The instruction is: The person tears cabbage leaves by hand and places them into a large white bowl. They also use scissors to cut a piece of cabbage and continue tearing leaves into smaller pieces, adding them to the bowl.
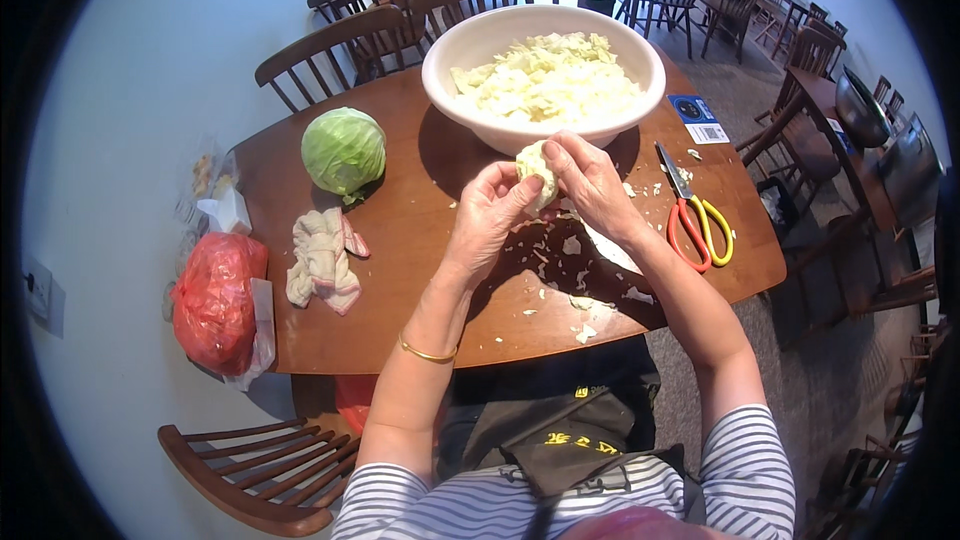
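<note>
Both my hands are closed around a small pale piece of cabbage (pixel 535 172), just in front of the big bowl. My left hand (pixel 490 210) grips its left side, with a gold bangle on that wrist. Fingers and thumb of my right hand (pixel 592 185) press on it from the upper right. The white bowl (pixel 450 98) holds a heap of torn cabbage leaves (pixel 555 78). Below my hands, cabbage scraps (pixel 572 245) lie scattered on the wooden table (pixel 420 300). A whole green cabbage (pixel 343 152) sits to the left of the bowl.
Scissors (pixel 688 210) with red and yellow handles lie at the table's right side, near a blue and white card (pixel 698 118). On the left are a crumpled cloth (pixel 325 260) and a red plastic bag (pixel 222 300). Wooden chairs (pixel 335 45) stand around the table.
</note>
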`<state>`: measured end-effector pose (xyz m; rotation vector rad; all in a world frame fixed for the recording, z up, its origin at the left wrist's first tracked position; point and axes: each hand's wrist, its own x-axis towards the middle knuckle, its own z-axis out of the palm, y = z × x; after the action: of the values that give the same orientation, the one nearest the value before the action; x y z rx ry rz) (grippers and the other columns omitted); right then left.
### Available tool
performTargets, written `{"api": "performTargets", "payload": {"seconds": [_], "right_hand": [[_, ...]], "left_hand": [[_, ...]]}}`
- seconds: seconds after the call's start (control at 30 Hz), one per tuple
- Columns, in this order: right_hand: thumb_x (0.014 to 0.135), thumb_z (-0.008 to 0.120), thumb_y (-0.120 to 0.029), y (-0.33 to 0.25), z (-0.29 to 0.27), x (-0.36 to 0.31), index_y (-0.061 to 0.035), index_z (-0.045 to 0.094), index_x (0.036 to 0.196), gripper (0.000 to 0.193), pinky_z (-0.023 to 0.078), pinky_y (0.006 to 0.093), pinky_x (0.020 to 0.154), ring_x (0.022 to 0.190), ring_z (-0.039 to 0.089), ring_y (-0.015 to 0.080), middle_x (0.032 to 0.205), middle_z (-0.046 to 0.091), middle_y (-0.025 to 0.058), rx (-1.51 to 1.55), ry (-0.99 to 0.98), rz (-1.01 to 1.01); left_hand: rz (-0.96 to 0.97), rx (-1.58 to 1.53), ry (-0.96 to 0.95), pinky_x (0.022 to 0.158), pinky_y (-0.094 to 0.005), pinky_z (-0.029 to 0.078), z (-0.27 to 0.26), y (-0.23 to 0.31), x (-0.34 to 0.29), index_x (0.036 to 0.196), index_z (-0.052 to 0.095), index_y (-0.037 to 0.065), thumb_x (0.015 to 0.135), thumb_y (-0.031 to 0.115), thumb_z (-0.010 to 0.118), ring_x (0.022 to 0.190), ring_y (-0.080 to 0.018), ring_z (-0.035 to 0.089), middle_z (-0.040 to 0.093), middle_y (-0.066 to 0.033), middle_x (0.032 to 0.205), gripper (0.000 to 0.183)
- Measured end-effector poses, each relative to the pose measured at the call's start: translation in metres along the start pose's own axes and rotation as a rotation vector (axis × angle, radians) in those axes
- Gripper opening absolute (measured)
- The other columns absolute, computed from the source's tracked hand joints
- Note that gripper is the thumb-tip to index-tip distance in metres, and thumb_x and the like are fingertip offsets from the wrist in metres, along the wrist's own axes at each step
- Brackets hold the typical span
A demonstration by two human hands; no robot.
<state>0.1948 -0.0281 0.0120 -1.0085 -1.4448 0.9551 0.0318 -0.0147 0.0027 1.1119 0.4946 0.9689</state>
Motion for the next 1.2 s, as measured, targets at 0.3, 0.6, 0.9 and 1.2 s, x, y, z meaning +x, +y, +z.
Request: {"api": "performTargets", "payload": {"seconds": [0.3, 0.6, 0.9, 1.2], "right_hand": [[0.098, 0.043, -0.015, 0.012, -0.001, 0.001, 0.0037, 0.054, 0.099, 0.022, 0.048, 0.0351, 0.057, 0.061, 0.063, 0.0246, 0.07, 0.061, 0.019, -0.285, 0.073, -0.123], [0.098, 0.046, -0.022, 0.016, -0.007, 0.005, -0.0026, 0.059, 0.098, 0.023, 0.044, 0.0216, 0.057, 0.066, 0.054, 0.0086, 0.08, 0.059, 0.0024, 0.248, 0.008, 0.047], [0.095, 0.055, -0.031, 0.0, -0.005, 0.003, -0.0043, 0.057, 0.1, 0.027, 0.037, 0.0167, 0.052, 0.063, 0.049, 0.0042, 0.079, 0.057, -0.0004, 0.094, -0.056, 0.118], [0.094, 0.057, -0.027, 0.007, 0.017, -0.006, -0.0005, 0.05, 0.104, 0.029, 0.049, 0.0346, 0.059, 0.068, 0.063, 0.0234, 0.077, 0.063, 0.016, -0.246, 0.022, -0.056]], "left_hand": [[0.013, 0.082, 0.061, 0.069, -0.024, 0.056, -0.001, -0.006, 0.0, 0.106, 0.056, -0.003, 0.092, 0.024, 0.064, 0.076, -0.0136, 0.065, 0.065, -0.0098, 0.095, 0.032], [-0.055, -0.201, -0.061, 0.069, -0.0239, 0.053, 0.001, 0.01, 0.0, 0.117, 0.055, -0.002, 0.095, 0.026, 0.058, 0.083, -0.0142, 0.063, 0.064, -0.0106, 0.101, 0.036], [-0.124, -0.245, 0.202, 0.078, -0.0236, 0.047, -0.012, 0.007, 0.002, 0.108, 0.056, 0.004, 0.085, 0.025, 0.072, 0.086, -0.0098, 0.057, 0.062, -0.0028, 0.098, 0.035], [-0.057, -0.201, 0.235, 0.075, -0.0252, 0.051, -0.013, 0.003, 0.004, 0.108, 0.059, 0.007, 0.086, 0.023, 0.07, 0.085, -0.0094, 0.059, 0.062, -0.0019, 0.098, 0.03]]}}
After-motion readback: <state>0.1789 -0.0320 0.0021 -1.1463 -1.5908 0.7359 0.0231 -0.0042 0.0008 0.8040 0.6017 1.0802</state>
